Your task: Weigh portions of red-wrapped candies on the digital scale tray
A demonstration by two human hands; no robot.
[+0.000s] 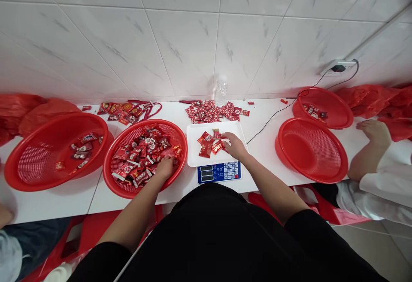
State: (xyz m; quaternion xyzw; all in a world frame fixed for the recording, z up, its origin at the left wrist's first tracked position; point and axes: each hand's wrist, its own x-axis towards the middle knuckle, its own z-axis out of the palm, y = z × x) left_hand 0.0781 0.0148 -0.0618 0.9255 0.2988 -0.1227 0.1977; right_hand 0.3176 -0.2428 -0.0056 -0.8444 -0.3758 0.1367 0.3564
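My left hand (165, 168) is down among the wrapped sweets (146, 151) in a red plastic basket (109, 174). Its fingers curl inward at the right side of the pile, and whatever they grip is hidden. My right hand (235, 145) reaches over the white tray (196, 158) of a digital scale. Thumb and forefinger are apart, close to a small red-and-gold packet (216, 133) and a red wrapped sweet (217, 147). Two larger red packets, one of them a plain red packet (205, 149), lie left of them. The scale's blue keypad panel (219, 173) faces me.
Red packets (209, 111) lie in a heap behind the scale, beside a clear bottle (221, 92). Another basket (61, 183) with some sweets stands left. Two red baskets, the nearer basket (312, 151) included, stand right. A black cable (272, 121) crosses the table. Co-workers' arms show on both sides.
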